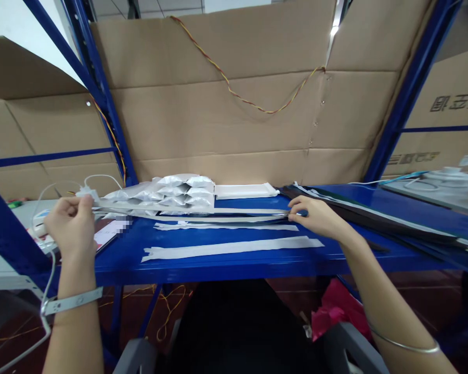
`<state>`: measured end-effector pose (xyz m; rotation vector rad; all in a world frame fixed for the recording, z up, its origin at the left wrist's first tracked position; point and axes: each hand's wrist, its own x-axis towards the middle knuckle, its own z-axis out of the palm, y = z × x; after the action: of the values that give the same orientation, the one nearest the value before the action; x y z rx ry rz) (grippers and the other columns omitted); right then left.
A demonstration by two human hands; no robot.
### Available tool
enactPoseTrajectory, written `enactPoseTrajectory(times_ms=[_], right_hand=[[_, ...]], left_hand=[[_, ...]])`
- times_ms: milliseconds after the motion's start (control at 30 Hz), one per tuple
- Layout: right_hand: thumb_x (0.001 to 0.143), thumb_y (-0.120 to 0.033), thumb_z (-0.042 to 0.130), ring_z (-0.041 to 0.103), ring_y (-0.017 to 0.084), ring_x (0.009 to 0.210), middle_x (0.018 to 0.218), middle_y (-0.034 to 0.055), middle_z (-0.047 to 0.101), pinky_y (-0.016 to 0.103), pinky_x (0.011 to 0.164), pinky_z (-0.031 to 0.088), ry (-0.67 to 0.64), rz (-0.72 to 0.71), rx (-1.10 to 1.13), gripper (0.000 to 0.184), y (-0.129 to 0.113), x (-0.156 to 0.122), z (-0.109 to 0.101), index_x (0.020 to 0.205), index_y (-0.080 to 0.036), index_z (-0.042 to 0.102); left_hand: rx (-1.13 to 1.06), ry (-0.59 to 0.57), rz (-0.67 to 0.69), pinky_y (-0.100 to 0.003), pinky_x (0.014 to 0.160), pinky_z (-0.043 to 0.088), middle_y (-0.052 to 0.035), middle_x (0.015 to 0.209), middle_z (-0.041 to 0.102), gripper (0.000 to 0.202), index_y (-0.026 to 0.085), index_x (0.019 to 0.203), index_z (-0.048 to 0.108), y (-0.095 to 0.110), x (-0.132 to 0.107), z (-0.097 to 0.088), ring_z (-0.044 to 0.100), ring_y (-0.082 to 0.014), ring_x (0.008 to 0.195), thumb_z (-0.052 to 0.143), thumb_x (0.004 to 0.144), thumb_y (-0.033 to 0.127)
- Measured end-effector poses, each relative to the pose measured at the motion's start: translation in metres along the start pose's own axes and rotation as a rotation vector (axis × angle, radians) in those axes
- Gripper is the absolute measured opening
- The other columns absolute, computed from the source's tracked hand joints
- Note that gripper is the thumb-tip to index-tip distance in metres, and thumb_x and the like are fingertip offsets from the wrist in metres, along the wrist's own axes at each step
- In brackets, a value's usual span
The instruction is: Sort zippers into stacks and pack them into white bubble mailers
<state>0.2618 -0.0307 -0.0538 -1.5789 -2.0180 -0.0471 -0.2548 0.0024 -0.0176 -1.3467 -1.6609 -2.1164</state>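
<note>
A long whitish zipper [218, 218] is stretched between my two hands above the blue table, and its two tapes lie apart along much of its length. My left hand [73, 218] is closed on its left end, with a wristband on that wrist. At the other end my right hand [314, 214] pinches the zipper between thumb and fingers. Below it, a narrow pale zipper [226, 227] lies flat on the table. Nearer the front edge lies a wider white zipper [234, 248] with a notched left end.
Silvery-white packets [191, 192] are stacked at the back, beside a white tray [245, 191]. Dark and white strips [351, 210] spread across the right side. A phone-like object [111, 232] and white cables lie at left. Blue posts [413, 88] and a cardboard wall [218, 119] enclose the table.
</note>
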Motion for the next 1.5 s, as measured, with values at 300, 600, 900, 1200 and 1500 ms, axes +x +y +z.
enactPoseTrajectory(times_ms=[300, 600, 900, 1200, 1500], right_hand=[[0.079, -0.054, 0.057, 0.06, 0.017, 0.067, 0.07, 0.0071, 0.069, 0.028, 0.067, 0.047, -0.221, 0.051, 0.579, 0.043, -0.028, -0.008, -0.009, 0.069, -0.016, 0.071], [0.092, -0.048, 0.044, 0.056, 0.013, 0.061, 0.06, 0.0047, 0.063, 0.028, 0.068, 0.043, -0.145, -0.128, 0.929, 0.052, -0.089, -0.01, 0.021, 0.058, -0.015, 0.065], [0.091, -0.041, 0.049, 0.045, 0.011, 0.06, 0.059, -0.0005, 0.051, 0.026, 0.063, 0.034, -0.226, -0.253, 0.954, 0.044, -0.109, -0.013, 0.036, 0.055, -0.015, 0.054], [0.087, -0.039, 0.056, 0.033, 0.009, 0.054, 0.051, -0.0034, 0.038, 0.027, 0.054, 0.024, -0.193, -0.198, 1.07, 0.046, -0.116, -0.017, 0.037, 0.049, -0.016, 0.044], [0.077, -0.034, 0.069, 0.034, 0.009, 0.05, 0.046, -0.0033, 0.038, 0.028, 0.054, 0.03, 0.278, 0.124, 1.114, 0.041, -0.037, -0.014, -0.022, 0.044, -0.017, 0.05]], left_hand=[[0.717, -0.323, 0.477, -0.034, 0.077, 0.041, -0.0084, 0.093, 0.059, 0.035, 0.016, 0.103, 0.06, 0.006, -0.019, 0.018, 0.055, -0.0254, 0.087, 0.059, 0.081, 0.044], [-0.035, -1.103, 0.502, -0.025, 0.064, 0.038, -0.0008, 0.072, 0.06, 0.034, 0.017, 0.075, 0.059, 0.118, -0.144, 0.059, 0.053, -0.0132, 0.067, 0.041, 0.094, 0.039], [-0.205, -1.298, 0.412, -0.023, 0.061, 0.033, 0.0028, 0.067, 0.052, 0.022, 0.016, 0.072, 0.052, 0.124, -0.175, 0.069, 0.046, -0.0104, 0.063, 0.045, 0.091, 0.025], [-0.225, -1.368, 0.438, -0.023, 0.059, 0.03, 0.0032, 0.066, 0.047, 0.025, 0.017, 0.072, 0.05, 0.127, -0.158, 0.063, 0.039, -0.0107, 0.063, 0.045, 0.092, 0.032], [0.137, -1.079, 0.513, -0.024, 0.061, 0.034, 0.0018, 0.065, 0.053, 0.033, 0.018, 0.069, 0.053, 0.076, -0.059, 0.027, 0.045, -0.0124, 0.063, 0.045, 0.09, 0.042]])
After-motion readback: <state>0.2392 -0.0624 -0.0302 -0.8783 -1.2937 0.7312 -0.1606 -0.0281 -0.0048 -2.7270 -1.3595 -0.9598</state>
